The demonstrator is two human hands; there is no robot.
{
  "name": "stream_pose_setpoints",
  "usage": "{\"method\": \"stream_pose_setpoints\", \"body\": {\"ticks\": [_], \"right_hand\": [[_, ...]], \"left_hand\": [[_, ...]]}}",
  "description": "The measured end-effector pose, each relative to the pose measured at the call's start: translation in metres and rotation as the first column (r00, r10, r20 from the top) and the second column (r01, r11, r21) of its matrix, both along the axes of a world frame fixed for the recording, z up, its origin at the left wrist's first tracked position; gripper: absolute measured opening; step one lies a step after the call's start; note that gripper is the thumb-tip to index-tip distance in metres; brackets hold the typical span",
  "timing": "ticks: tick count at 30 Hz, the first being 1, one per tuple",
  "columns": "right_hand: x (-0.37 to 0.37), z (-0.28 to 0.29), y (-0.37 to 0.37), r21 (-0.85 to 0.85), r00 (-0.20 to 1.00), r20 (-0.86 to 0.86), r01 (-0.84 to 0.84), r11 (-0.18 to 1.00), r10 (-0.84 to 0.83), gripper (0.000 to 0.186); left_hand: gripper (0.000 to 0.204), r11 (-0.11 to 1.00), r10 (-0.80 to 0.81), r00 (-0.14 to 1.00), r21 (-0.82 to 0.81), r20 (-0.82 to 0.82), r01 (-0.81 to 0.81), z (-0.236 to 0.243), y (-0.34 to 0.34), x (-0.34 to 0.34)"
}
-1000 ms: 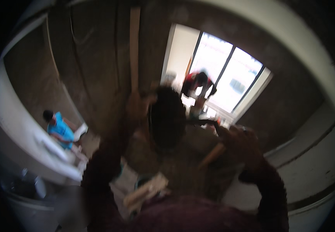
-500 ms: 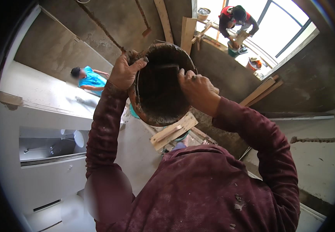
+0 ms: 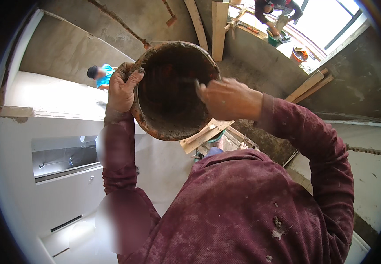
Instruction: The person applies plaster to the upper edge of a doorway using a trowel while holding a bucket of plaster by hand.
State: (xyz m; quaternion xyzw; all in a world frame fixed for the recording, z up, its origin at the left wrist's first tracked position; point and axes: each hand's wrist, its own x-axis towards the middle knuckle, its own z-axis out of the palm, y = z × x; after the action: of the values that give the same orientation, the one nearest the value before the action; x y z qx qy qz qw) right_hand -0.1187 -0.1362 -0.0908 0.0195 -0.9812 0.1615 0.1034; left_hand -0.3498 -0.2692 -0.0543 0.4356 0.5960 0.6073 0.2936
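A mud-caked bucket [image 3: 173, 134] is tipped so that its dark mouth faces me. My left hand [image 3: 124, 88] is closed on its left rim, the thumb lying over the edge and smeared with mortar. At the bucket's right side, my right hand [image 3: 227, 97] is closed round a trowel [image 3: 197, 87], blurred by motion. Only a thin grey part of the tool shows clearly at the fingers; the rest is lost against the dark inside. Wet, grainy mortar coats the bucket's inner wall and lower lip.
Below the bucket are wooden planks [image 3: 205, 136]. A co-worker [image 3: 278, 13] bends over a green bucket [image 3: 275, 39] by the window, near an orange bucket [image 3: 299, 55]. Boards [image 3: 309, 87] lean at the right wall. Another person in blue [image 3: 104, 75] is at the left.
The bucket has shifted a little left with my left hand, its mouth turned more toward me. My right hand has moved slightly right and down, pulling the tool along the inside.
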Motion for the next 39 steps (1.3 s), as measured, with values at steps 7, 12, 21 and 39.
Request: {"method": "stream_pose_setpoints", "body": {"ticks": [7, 12, 21, 39], "right_hand": [[0.001, -0.017, -0.032, 0.286, 0.989, 0.113, 0.061, 0.956, -0.097, 0.044], [0.005, 0.001, -0.026, 0.392, 0.979, 0.122, 0.103, 0.914, -0.163, 0.044], [0.013, 0.01, -0.027, 0.385, 0.987, 0.133, 0.032, 0.923, -0.089, 0.052], [0.054, 0.013, -0.007, 0.072, 0.875, 0.393, 0.276, 0.958, -0.282, 0.03]], "left_hand": [[0.01, 1.0, 0.017, 0.984, -0.003, -0.178, -0.018, 0.019, -0.01, -0.001], [0.012, 0.999, 0.03, 0.998, 0.047, -0.051, -0.027, 0.019, -0.021, -0.005], [0.012, 0.99, 0.118, 0.985, 0.088, -0.126, -0.108, 0.021, -0.027, -0.004], [0.016, 0.906, 0.415, 0.76, 0.147, -0.501, -0.398, -0.001, -0.015, 0.04]]}}
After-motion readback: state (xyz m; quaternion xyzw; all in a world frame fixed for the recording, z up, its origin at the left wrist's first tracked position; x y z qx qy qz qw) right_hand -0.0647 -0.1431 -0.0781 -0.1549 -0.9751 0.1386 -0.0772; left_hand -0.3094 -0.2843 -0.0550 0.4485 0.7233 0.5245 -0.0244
